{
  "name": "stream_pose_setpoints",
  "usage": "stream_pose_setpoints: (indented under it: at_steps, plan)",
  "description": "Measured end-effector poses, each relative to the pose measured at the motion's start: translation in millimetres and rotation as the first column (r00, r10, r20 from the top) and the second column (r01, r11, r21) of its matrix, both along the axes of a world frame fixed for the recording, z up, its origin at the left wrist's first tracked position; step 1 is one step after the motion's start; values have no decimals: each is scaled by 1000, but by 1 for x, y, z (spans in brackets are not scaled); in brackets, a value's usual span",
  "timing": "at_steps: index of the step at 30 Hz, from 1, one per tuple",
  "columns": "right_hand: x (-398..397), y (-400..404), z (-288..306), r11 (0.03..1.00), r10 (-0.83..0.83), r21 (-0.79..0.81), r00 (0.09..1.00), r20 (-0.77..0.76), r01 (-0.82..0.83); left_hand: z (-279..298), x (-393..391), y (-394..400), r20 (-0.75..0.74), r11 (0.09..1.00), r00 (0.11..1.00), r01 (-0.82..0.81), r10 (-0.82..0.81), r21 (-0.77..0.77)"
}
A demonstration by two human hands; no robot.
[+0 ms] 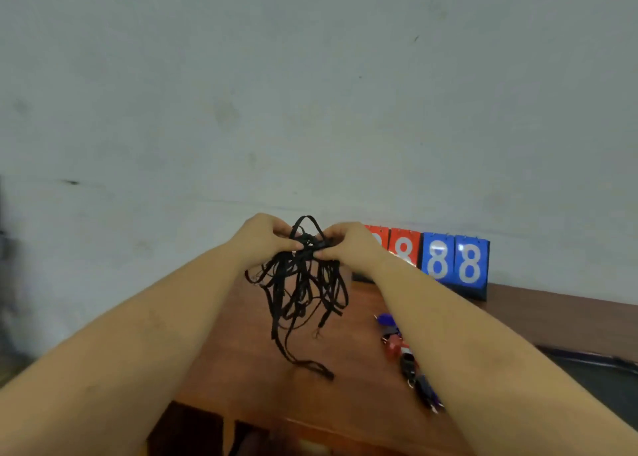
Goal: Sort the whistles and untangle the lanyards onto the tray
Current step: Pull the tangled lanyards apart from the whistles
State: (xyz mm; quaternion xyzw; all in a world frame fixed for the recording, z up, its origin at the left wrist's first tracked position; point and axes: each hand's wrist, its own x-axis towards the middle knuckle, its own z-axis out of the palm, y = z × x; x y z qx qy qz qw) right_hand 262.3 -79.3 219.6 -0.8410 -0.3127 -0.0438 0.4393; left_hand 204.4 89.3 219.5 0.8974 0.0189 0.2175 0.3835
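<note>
A tangled bunch of black lanyards (300, 290) hangs in the air above the wooden table (248, 369). My left hand (266, 240) and my right hand (348, 247) both pinch the knot at its top, close together. Loose ends dangle down, and one strand touches the table. A row of whistles (407, 355) in blue, red and black lies on the table, partly hidden behind my right forearm. A dark tray (600, 376) sits at the right edge of the view.
A flip scoreboard (452, 262) with red and blue number cards stands at the back of the table against the pale wall. The table's near edge runs along the bottom, with dark space below.
</note>
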Motion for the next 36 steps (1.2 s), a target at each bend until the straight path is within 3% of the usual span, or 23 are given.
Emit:
stream_pose_setpoints:
  at_steps: [9,14,19,24,29,36]
  plan:
    - [-17,-1,-126,977,-92,-209,970,-225,44,-135,-13,6,-302,999,952,-46,39,-18]
    - [-13,-23,-116,976,-104,-210,958,-266,47,-129,-14,11,-309,999,950,-42,50,32]
    - [-9,-68,-90,971,-144,-215,973,-182,103,-99,-13,-1,-211,976,973,-47,93,214]
    - [-17,-114,-98,941,-267,-254,951,-153,223,-102,-12,-75,-216,976,973,119,-78,180]
    - [-37,-146,-131,803,-466,-394,884,51,446,-137,-8,-148,-198,959,953,255,-229,121]
    - [-68,-157,-169,847,-394,-330,909,137,417,-177,-6,-188,-106,963,963,256,-247,89]
